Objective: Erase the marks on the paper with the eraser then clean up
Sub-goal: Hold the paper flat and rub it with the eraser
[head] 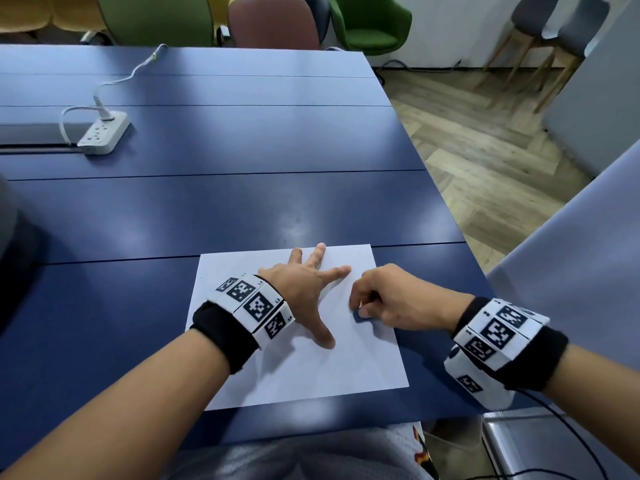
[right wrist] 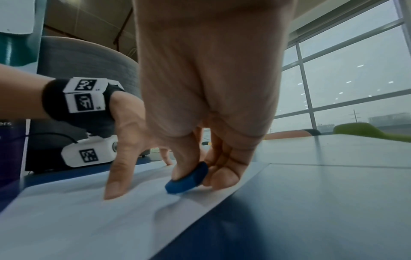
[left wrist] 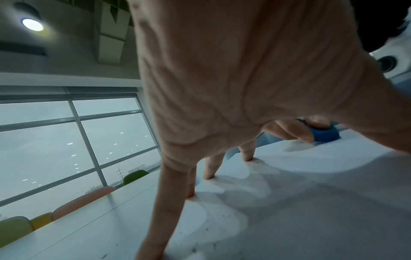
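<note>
Left hand [head: 301, 284] flat, fingers spread, pinning the paper [head: 311, 372] | right hand [head: 391, 299] pinching the blue eraser [right wrist: 188, 178], pressed on the sheet's right side | blue table [head: 207, 202] beneath

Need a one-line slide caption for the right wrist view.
Right hand pinches a blue eraser against the white paper while the left hand presses the sheet flat.

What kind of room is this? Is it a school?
Probably an office meeting room: a long blue table with a power strip, coloured chairs at its far end, and big windows.
</note>
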Available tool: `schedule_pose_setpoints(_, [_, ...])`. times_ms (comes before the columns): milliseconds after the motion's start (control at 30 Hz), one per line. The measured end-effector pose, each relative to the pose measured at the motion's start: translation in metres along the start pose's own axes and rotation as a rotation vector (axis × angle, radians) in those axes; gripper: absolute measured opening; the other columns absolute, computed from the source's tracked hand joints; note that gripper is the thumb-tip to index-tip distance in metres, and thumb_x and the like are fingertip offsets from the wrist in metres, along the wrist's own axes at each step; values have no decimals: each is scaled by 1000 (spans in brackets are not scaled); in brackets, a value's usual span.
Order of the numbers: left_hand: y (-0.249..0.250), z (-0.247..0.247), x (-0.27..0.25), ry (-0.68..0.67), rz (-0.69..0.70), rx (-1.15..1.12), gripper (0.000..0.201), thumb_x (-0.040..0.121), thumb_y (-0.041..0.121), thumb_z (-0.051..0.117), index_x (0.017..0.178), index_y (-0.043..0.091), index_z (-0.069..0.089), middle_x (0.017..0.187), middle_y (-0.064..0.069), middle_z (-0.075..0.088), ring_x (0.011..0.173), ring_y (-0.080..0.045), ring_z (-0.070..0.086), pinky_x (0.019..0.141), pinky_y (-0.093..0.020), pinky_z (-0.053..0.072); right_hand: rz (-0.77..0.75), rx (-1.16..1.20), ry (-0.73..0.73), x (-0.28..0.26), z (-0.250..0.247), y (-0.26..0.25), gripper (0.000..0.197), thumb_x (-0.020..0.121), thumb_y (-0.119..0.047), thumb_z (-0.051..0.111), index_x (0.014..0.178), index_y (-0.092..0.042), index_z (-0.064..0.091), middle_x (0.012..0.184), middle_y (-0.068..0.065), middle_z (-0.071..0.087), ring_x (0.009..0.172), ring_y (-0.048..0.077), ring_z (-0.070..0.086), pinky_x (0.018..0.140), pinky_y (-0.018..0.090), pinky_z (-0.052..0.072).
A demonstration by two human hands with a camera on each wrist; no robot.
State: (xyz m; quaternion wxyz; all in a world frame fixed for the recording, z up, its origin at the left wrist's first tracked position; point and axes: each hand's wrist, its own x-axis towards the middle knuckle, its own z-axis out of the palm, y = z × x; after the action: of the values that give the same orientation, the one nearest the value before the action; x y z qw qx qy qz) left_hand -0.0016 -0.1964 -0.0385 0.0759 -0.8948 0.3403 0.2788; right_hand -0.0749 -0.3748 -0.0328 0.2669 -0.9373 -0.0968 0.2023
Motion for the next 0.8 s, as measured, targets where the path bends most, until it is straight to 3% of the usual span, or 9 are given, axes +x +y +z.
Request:
schedule_pose_setpoints(167, [1,-1,-1,-7,3,-5,130,50,71,81,143,61,-9,160,8,-21,147,-29,-5,101,-60,40,2,18,199,12,1,-4,12,84,-6,60,89,-15,67,83,5,66,73,17,61,69,28,51])
schedule_pose_setpoints(333, [1,-1,0,-16,-9,-3,130,50,72,80,145,59,-8,160,8,-22,148,-28,-6,101,-61,39,-34,17,-32,-7,6,-6,13,84,-9,64,87,-21,69,82,0,66,73,13,63,71,28,55])
schedule_pose_setpoints(500, [0,0,0,-8,2,-10,130,48,73,80,141,62,-11,160,9,-21,148,-28,-6,101,-60,40,-12,33,167,6,1,-4,13,85,-6,61,91,-15,68,83,5,66,74,17,62,74,33,54])
schedule_pose_setpoints(633, [0,0,0,-17,-9,-6,130,48,73,80,144,60,-8,160,9,-21,147,-27,-6,101,-61,39,-47,5,-59,-7,5,-7,18,83,-5,64,92,-19,72,86,-1,67,76,11,63,75,27,55])
schedule_pose_setpoints(667, [0,0,0,-15,-7,-7,130,49,73,80,144,60,-8,160,9,-21,147,-28,-6,101,-61,39,-47,-12,-60,-5,2,-8,19,82,-5,63,92,-19,72,87,-2,67,77,10,64,75,27,55])
schedule_pose_setpoints(800, [0,-1,-1,-20,0,-13,130,50,71,81,142,61,-10,160,8,-20,148,-29,-6,102,-61,39,-4,-11,173,8,-4,-2,16,83,-4,61,91,-16,69,85,3,66,76,15,62,75,34,54])
